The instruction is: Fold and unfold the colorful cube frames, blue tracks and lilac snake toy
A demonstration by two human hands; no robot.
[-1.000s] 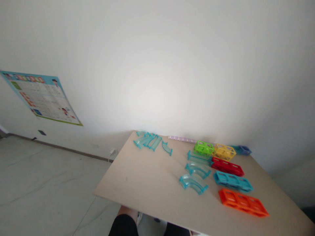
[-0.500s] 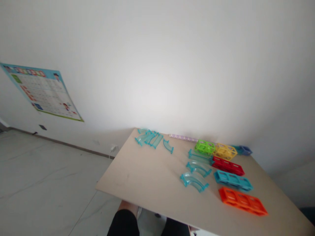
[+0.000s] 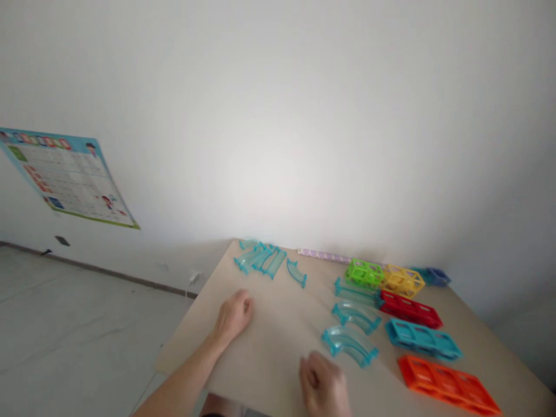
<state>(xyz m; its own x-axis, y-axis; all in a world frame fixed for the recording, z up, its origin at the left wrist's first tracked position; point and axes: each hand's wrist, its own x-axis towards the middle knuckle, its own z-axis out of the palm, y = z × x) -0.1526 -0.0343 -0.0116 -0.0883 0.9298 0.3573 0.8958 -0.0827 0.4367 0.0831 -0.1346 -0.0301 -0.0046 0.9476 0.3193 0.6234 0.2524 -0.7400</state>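
My left hand [image 3: 235, 314] rests as a loose fist on the left part of the table [image 3: 269, 324], with nothing showing in it. Nearer the front edge is my right hand [image 3: 324, 383], also curled closed, slightly blurred, with nothing visible inside. Just beyond it lies a curved clear-teal track piece [image 3: 350, 343], with another curved one [image 3: 356, 315] and a straight one [image 3: 358, 292] behind. Several more teal track pieces [image 3: 263, 258] sit at the back left, beside a small curved one [image 3: 296, 273].
On the right stand orange [image 3: 449, 384], light blue [image 3: 423, 337], red [image 3: 410, 308], yellow [image 3: 402, 280] and green [image 3: 364, 273] block frames, with a dark blue piece [image 3: 438, 277] behind. A purple patterned strip [image 3: 324, 255] lies along the wall. A poster [image 3: 69, 176] hangs at left.
Both my hands have come up over the table from below the view, closed. The view has shifted slightly, so the table and its pieces appear a little lower.
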